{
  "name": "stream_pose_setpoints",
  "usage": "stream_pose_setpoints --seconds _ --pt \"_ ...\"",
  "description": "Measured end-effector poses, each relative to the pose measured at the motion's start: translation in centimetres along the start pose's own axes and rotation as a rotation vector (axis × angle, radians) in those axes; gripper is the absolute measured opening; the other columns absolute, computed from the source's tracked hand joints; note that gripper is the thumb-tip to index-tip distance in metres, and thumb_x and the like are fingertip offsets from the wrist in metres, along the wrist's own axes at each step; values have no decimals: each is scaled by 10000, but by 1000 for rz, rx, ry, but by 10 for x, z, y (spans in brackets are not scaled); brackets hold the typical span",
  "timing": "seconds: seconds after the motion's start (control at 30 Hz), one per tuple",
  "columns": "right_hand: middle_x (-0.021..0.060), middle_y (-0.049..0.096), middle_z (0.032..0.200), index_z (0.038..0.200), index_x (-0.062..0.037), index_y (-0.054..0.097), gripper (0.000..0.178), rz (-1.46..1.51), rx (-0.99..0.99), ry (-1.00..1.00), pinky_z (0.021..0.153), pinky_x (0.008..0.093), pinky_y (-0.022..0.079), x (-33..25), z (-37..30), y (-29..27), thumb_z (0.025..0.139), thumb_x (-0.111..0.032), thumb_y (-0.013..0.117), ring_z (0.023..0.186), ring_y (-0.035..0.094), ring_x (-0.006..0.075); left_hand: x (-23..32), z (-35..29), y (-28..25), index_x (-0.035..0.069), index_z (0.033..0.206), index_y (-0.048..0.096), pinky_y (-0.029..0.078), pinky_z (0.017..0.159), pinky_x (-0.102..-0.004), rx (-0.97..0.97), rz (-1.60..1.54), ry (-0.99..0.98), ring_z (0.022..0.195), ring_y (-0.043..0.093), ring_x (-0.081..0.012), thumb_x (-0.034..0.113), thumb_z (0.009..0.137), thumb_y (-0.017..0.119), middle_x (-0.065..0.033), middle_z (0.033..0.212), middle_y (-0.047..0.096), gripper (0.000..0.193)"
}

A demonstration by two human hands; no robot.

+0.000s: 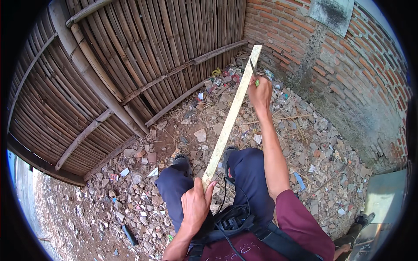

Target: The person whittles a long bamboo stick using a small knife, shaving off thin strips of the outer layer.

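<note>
A long, flat, pale strip, looking like a bamboo or wooden slat (230,117), slants away from me, its far end tipped slightly to the right. My left hand (196,205) is closed round its near end, thumb along the edge, just above my lap. Toward the far end, my right hand (260,93) grips a knife (257,82) with a bit of green showing at the handle. Its dark, narrow blade crosses the slat a little below the tip. The fingers partly hide the handle.
Rubble and litter (200,135) cover the ground round my bent legs (250,172). A bamboo-slat wall (143,48) rises at the left, a brick wall (287,32) at the far right. Part of another person (344,250) shows at the lower right, beside a pale panel (385,195).
</note>
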State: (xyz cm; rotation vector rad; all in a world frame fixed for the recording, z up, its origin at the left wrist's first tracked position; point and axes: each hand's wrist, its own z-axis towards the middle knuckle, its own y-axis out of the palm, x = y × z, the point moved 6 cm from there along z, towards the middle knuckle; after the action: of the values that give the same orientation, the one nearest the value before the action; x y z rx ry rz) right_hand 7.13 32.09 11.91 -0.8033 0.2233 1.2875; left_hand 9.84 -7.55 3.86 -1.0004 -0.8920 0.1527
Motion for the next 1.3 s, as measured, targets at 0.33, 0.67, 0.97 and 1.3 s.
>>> stream_pose_setpoints --seconds 0.33,0.67,0.97,1.3 --pt "325 747 1005 1020 25 786 396 -85 -97 312 864 580 543 123 62 10 955 -339 644 1021 713 516 -4 -32 -20 44 929 502 485 513 -535 -121 37 16 587 667 -442 410 1038 702 -211 637 646 431" --pt "-5 577 760 1191 -46 683 295 372 -884 840 413 256 231 231 -127 39 1023 -116 451 471 323 46 -60 26 -48 44 951 528 473 530 -548 130 98 -83 599 649 -466 382 1025 726 -224 664 653 399" --pt "6 653 849 1284 -76 702 278 373 -579 179 624 280 434 58 -104 -29 1054 -141 560 651 516 84 -88 83 -68 66 1019 569 498 576 -522 34 347 93 658 694 -424 496 1045 643 -187 707 683 436" --pt "116 659 920 1303 -76 745 467 176 -659 -270 751 390 536 -37 -89 -52 837 -90 777 788 660 248 -61 128 -79 88 1055 601 541 678 -488 -155 436 427 791 727 -359 455 1031 634 -131 837 713 370"
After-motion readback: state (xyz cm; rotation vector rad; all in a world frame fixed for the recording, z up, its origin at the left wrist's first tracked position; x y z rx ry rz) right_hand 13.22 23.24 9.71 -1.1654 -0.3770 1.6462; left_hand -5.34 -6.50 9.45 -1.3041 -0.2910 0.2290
